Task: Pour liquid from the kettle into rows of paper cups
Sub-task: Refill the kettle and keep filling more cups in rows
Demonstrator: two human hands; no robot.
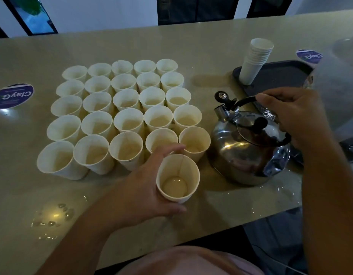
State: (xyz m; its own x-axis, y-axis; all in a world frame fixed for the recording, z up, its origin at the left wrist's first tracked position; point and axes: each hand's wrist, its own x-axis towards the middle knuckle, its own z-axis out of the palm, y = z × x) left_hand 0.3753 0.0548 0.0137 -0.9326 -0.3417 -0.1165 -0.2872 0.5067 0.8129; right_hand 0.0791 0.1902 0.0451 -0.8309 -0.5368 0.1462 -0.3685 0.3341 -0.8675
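**A:** So what's being held closest in? A single paper cup [178,178] is gripped by the left hand [150,187], fingers wrapped round its side. It's kept apart from the rest and close to the kettle, probably so it can be steadied for the next pour. Only a little liquid can be seen at its bottom.

**B:** Yep, and just right of that hand the kettle [249,147] is parked on the counter [211,46], spout facing the cups. Its black handle [245,102] is grasped from above by the right hand [290,118], fingers curled round it. Looks set up for a lift, though that's a guess. Puddles [58,213] are visible left of the left forearm.

**A:** Beyond the left hand, the block of cups [124,114] is packed tight in rows, likely so pouring can be run along them. Past the right hand, spare stacked cups [255,60] are stood on a dark tray [280,74].
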